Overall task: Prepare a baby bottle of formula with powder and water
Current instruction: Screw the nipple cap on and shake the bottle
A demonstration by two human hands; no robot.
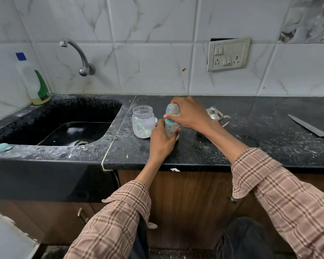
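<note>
On the dark surface (pixel 204 152) between the open powder jar (pixel 143 122) and the steel pot (pixel 215 114), I am bracing the baby bottle (pixel 171 126) upright, left hand (pixel 162 141) fingers wrapping its body, right hand (pixel 190 114) fingers closing around its cap; an uneven twist is risking tipping it into the jar or spilling

Left hand (pixel 162 140) curled low, right hand (pixel 190 114) clasped above it.
</note>
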